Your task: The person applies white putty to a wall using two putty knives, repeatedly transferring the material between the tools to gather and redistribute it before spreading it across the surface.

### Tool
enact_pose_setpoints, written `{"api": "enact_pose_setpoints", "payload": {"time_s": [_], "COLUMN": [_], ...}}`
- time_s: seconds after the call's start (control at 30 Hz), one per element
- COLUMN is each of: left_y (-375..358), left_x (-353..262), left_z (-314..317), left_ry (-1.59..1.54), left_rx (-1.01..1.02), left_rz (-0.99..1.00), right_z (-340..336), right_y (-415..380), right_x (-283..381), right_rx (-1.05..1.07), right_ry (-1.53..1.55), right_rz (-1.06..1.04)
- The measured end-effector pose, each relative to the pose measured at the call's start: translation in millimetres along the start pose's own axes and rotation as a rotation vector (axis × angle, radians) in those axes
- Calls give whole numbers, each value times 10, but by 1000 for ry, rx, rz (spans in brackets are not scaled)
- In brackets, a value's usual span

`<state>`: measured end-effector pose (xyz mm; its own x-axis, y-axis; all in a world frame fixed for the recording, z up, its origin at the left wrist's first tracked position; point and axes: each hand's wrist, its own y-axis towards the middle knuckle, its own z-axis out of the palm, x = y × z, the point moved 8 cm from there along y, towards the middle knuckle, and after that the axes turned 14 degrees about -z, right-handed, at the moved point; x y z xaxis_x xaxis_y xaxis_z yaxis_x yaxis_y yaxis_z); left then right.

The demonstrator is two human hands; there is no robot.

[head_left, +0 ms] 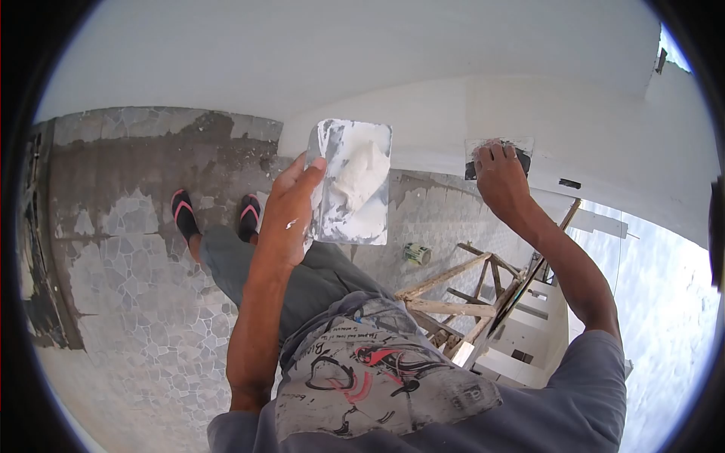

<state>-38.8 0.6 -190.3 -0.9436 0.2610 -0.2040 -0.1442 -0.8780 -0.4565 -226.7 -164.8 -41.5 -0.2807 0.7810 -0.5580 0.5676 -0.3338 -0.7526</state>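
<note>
A flat metal plate (325,204) loaded with white paste (361,180) is held upper centre of the frame by the left hand (293,202). Its left edge is gripped with the thumb on top (the other fingers are mostly hidden). At upper right, a wide scraper (521,160) is held against the pale wall (423,102) by the right hand (501,180), its fingers closely bent over the tool. Below and between the hands, a small bucket (417,254) is seen near a wooden frame (451,307). Two sandals (183,215) are worn at left, on the patterned floor (170,302).
</note>
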Motion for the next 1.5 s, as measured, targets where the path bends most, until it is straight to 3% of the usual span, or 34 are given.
{"api": "enact_pose_setpoints", "payload": {"time_s": [0.17, 0.23, 0.4, 0.57, 0.87, 1.07, 1.3, 1.43, 1.5], "left_y": [-71, -71, -58, -123, -125, -206, -194, -268, -268], "left_x": [-19, -3, 33, 28, 8, -59, -53, -114, -95], "left_z": [-9, -39, -115, -135, -164, -121, -74, -35, -59], "left_ry": [0, 3, 19, 8, 12, 13, 23, 17, 11], "left_rx": [-47, -61, -119, -114, -126, -167, -81, -84, -83], "left_rz": [2, 1, 6, 21, 14, 20, 38, 50, 48], "right_z": [-332, -498, 98, 507, 575, 429, 138, -151, -306], "right_y": [-35, 216, 945, 1187, 1159, 758, 221, 206, 368], "right_x": [112, -149, -797, -928, -859, -290, 262, 208, -135], "right_rx": [25, -96, -43, -11, 53, 24, 19, 16, -48], "right_ry": [117, 6, -77, -129, -40, -9, 40, 138, 47], "right_rz": [-76, -68, -43, -35, -42, -65, -99, -137, -80]}}
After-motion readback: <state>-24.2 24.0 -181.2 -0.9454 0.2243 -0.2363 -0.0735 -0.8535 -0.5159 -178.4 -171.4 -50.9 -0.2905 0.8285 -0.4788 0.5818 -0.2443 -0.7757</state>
